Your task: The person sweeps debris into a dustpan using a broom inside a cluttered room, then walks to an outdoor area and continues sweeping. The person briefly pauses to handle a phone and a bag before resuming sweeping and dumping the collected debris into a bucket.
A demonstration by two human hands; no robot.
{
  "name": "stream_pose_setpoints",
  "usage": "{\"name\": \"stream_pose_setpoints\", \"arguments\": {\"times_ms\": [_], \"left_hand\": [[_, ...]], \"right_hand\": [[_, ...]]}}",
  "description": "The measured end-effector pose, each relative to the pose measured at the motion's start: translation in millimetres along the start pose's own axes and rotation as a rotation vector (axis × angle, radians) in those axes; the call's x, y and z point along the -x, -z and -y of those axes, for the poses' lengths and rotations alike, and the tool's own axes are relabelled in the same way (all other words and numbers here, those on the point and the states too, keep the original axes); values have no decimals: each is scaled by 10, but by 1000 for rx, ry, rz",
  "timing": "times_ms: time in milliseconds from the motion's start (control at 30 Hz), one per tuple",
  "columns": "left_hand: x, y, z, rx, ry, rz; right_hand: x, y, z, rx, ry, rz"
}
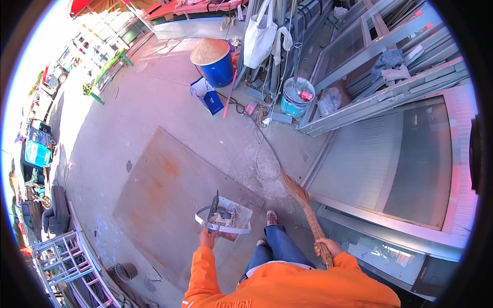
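Note:
My left hand (207, 239) is closed on the edge of a boxy, whitish dustpan (241, 218) with a pale band and a dark upright strip. Scraps and dirt lie inside it. It is in front of my legs, over the floor. At my right side, my right hand (328, 247) wraps round the lower part of a straw broom (303, 203), whose thin bristle tips point away from me toward a cord on the floor. Both sleeves are orange.
A rusty metal plate (149, 179) covers the floor at left. Ahead stand a blue bin (218, 69) with a straw hat on top, a blue bag (206, 96) and a bucket (297, 97). Framed glass panels (380, 164) line the right. A ladder (64, 256) lies lower left.

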State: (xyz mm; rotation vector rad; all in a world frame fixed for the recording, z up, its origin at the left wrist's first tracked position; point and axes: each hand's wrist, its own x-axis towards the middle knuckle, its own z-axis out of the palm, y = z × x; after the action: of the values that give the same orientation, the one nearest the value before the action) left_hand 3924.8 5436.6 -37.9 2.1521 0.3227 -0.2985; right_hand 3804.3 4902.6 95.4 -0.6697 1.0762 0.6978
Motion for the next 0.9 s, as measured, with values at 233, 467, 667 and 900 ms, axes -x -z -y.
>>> {"name": "stream_pose_setpoints", "arguments": {"times_ms": [233, 467, 667, 900], "left_hand": [[-657, 890, -670, 130, -37, -141], [-1917, 1312, -1151, 256, -100, -118], [-3293, 1556, -1727, 174, -195, -63], [-4872, 1748, -2584, 26, -228, -32]], "right_hand": [[-753, -631, 1060, 56, -60, 94], [-1321, -1087, 1800, -11, -90, 43], [-1376, -1632, 2275, -86, -18, -11], [-1827, -1999, 2838, -114, -40, -41]]}}
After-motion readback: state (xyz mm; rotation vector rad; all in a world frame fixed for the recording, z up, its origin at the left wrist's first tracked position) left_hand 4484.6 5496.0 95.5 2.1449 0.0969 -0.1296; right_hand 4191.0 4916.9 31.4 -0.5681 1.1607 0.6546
